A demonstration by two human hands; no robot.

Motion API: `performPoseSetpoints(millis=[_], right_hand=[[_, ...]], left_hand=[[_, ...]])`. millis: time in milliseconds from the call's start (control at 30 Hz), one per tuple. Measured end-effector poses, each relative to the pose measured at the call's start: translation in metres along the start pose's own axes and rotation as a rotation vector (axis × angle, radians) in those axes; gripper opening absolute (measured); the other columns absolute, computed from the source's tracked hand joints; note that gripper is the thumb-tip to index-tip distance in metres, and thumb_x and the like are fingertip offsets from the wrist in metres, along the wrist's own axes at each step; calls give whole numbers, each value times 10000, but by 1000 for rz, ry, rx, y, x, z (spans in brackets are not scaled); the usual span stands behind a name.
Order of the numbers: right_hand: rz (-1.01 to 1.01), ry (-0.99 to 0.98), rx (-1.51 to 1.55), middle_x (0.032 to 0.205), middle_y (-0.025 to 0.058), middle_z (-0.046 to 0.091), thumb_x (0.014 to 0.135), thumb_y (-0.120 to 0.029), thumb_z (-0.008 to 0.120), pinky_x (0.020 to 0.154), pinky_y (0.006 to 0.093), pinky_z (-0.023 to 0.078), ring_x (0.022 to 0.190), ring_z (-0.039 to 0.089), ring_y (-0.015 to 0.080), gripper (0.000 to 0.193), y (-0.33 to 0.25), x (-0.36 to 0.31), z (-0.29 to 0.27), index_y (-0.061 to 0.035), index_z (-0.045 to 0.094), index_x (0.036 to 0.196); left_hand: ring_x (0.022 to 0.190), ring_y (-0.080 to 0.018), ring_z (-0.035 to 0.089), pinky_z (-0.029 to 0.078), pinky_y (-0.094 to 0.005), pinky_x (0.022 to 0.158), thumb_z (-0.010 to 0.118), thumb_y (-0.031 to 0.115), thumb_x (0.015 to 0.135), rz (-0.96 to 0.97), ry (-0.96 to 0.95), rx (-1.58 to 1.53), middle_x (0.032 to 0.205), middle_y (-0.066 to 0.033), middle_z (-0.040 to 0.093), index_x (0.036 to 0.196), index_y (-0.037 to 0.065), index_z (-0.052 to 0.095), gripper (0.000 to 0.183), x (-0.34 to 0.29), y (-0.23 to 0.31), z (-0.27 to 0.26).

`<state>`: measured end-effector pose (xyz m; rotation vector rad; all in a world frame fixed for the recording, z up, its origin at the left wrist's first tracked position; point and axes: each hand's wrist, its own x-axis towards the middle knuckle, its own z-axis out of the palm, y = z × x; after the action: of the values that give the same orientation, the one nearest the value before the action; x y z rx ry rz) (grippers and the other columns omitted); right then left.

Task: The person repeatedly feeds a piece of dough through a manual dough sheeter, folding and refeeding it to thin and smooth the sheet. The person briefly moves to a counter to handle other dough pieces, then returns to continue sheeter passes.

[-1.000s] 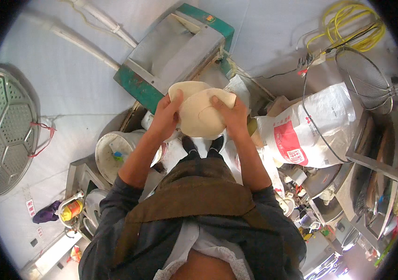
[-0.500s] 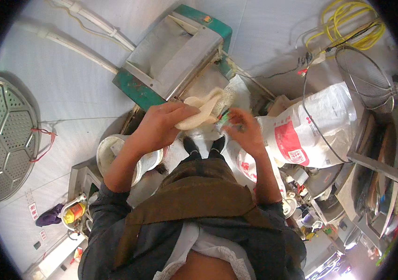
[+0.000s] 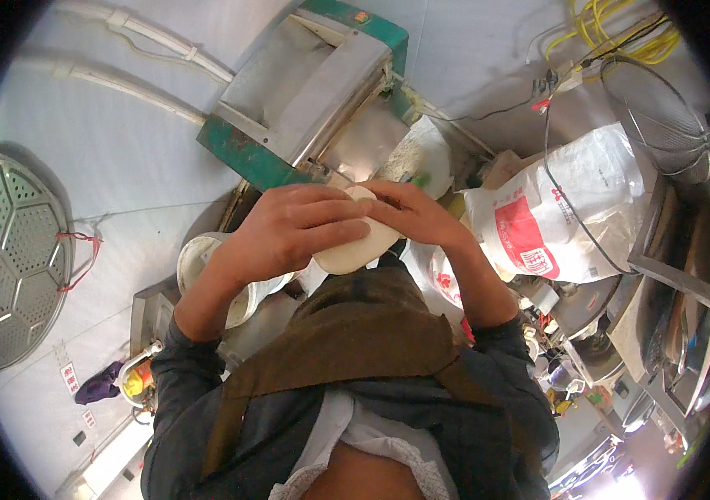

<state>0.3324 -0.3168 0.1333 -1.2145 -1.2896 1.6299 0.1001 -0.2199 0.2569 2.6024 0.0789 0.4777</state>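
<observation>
Steel roller machine with chipped green frame, boxy and slanted, above the hands. Crinkled white plastic sack with a red panel to the right; perforated round metal tray far left. Left hand clasped over a pale, smooth dough lump (folded, soft-edged), fingers wrapped across its top. Right hand grips its far side, at chest height.

— What have you got on?

— My dark grey-blue jacket, sleeves pushed up past the wrists, so my left hand and right hand are bare.

— And over it?

— A brown apron with straps crossing my chest, and a white collar underneath.
</observation>
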Motion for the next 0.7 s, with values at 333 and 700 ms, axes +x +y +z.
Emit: performPoseSetpoints(millis=[333, 700], right_hand=[[6, 352, -268, 1040, 85, 737, 1050, -365, 667, 855, 364, 560, 928, 691, 188, 418, 213, 21, -59, 31, 736, 1164], [-159, 39, 20, 1239, 61, 750, 941, -229, 849, 954, 340, 570, 1092, 689, 147, 617, -27, 3, -27, 16, 610, 1455]], left_hand=[[1030, -336, 754, 617, -422, 869, 837, 84, 747, -61, 128, -109, 1156, -116, 761, 1190, 83, 749, 451, 14, 8, -20], [1002, -245, 772, 597, -344, 887, 789, -17, 818, -510, 344, -233, 1105, -125, 789, 1217, 40, 726, 407, 43, -6, -18]])
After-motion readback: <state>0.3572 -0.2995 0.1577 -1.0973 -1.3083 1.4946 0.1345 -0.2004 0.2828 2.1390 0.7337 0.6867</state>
